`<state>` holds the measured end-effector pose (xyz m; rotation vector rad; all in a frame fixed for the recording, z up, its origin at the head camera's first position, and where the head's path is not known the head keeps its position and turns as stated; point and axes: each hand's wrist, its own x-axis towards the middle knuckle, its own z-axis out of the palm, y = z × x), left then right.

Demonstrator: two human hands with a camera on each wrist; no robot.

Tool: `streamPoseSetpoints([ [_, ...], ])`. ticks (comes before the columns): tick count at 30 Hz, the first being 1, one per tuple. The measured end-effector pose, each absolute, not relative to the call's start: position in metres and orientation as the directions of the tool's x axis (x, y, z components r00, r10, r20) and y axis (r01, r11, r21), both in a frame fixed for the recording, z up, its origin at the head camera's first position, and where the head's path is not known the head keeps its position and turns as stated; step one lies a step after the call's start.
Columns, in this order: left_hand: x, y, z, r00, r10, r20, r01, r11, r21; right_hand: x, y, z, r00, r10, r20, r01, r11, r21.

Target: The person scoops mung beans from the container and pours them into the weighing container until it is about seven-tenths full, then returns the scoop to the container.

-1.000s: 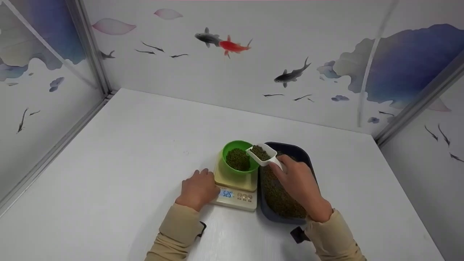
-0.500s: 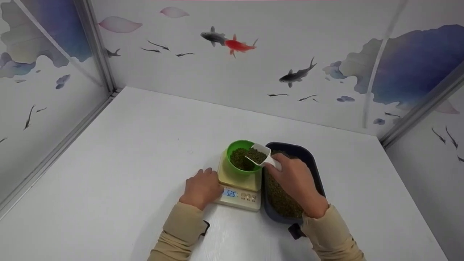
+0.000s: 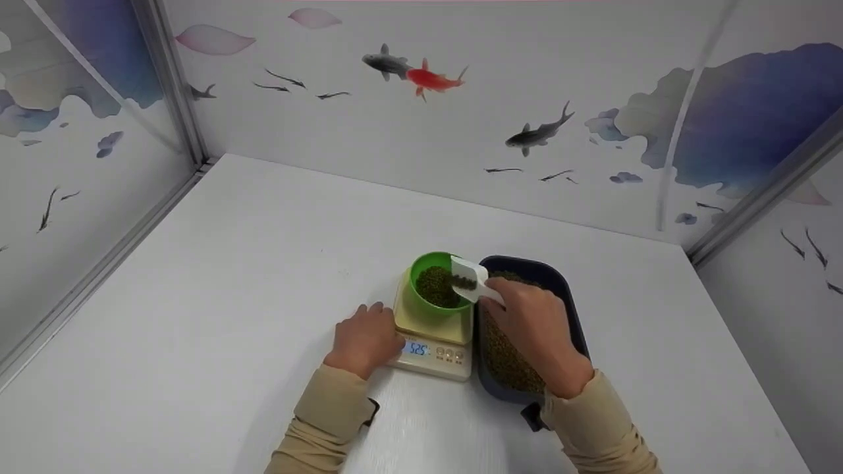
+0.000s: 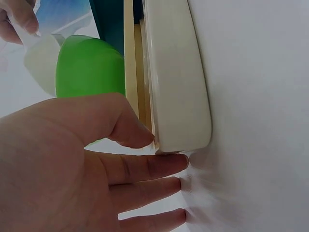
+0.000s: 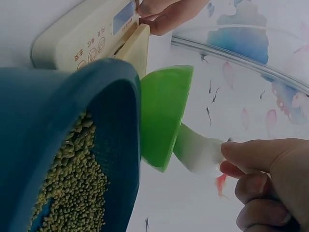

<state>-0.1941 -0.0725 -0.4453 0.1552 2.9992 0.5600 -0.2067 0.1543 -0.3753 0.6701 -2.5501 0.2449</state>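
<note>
My right hand (image 3: 537,322) pinches the handle of a white scoop (image 3: 469,268), tilted over the green bowl (image 3: 421,301). Some small green beans (image 3: 463,282) still show in the scoop, and a heap of them lies in the bowl. The bowl stands on the platform of a cream kitchen scale (image 3: 428,365), whose lit display seems to read 525. Beside the scale's left edge rests my left hand (image 3: 365,339). In the left wrist view its thumb (image 4: 133,130) touches the scale's top edge, while the straight fingers (image 4: 149,166) lie along its side with tips at the tabletop.
A dark blue tub (image 5: 116,96) of green beans (image 5: 79,183) stands close to the scale's right, partly under my right forearm. The white table (image 3: 263,263) is bounded by printed panels (image 3: 421,138) at the back and sides.
The scoop has moved further over the bowl and tipped, with fewer beans visible in it now. The left hand keeps its place at the scale, and the display reading looks the same.
</note>
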Motion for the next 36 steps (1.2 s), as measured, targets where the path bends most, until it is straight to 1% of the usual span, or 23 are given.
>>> streamPoseSetpoints([
  [7,-0.195,-0.069,-0.448,-0.991,0.117,-0.067,0.084,0.926,0.369,-0.204,0.155,-0.378,-0.729,-0.432,0.53,-0.516,0.857,-0.011],
  [10,-0.195,-0.069,-0.447,-0.99,0.119,-0.076,0.083,0.927,0.366,-0.204,0.158,-0.379,-0.728,-0.425,0.539,-0.514,0.857,-0.018],
  [16,-0.194,-0.068,-0.448,-0.99,0.118,-0.08,0.082,0.93,0.358,-0.203,0.169,-0.38,-0.688,-0.401,0.604,-0.518,0.855,-0.022],
  [21,-0.194,-0.069,-0.448,-0.99,0.106,-0.096,0.064,0.928,0.366,-0.197,0.189,-0.379,-0.673,-0.365,0.643,-0.506,0.862,-0.04],
  [24,-0.194,-0.069,-0.447,-0.99,0.1,-0.103,0.055,0.925,0.376,-0.19,0.21,-0.38,-0.7,-0.333,0.632,-0.496,0.863,-0.095],
  [29,-0.193,-0.068,-0.447,-0.99,0.1,-0.098,0.057,0.926,0.373,-0.17,0.254,-0.384,-0.814,-0.252,0.523,-0.406,0.891,-0.202],
  [32,-0.194,-0.069,-0.446,-0.992,0.093,-0.087,0.056,0.93,0.365,-0.158,0.279,-0.386,-0.857,-0.217,0.467,-0.348,0.913,-0.214],
  [36,-0.194,-0.071,-0.445,-0.992,0.092,-0.088,0.053,0.927,0.371,-0.143,0.3,-0.388,-0.894,-0.174,0.412,-0.285,0.932,-0.224],
])
